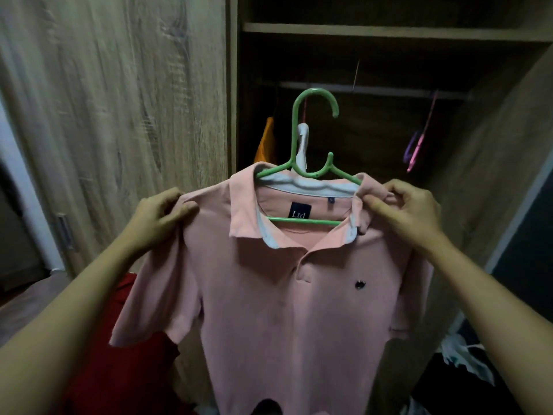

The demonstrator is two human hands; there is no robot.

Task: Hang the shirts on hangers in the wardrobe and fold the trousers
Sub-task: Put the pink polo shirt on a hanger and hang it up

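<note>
- Left hand (163, 218) and right hand (404, 211) each pinch one shoulder of the single pink shirt (284, 295).
- The shirt sits on one green hanger (294, 145), held up before the open wardrobe (232, 85).
- Rail (374, 89): orange garment (266, 142) and white garment (302, 131) at the left, pink and purple hangers (417, 151) at the right, bare stretch between.

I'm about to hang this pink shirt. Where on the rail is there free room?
Bare rail runs between the white garment and the pink and purple hangers. The left end is crowded, with the orange garment close beside the white one.
</note>
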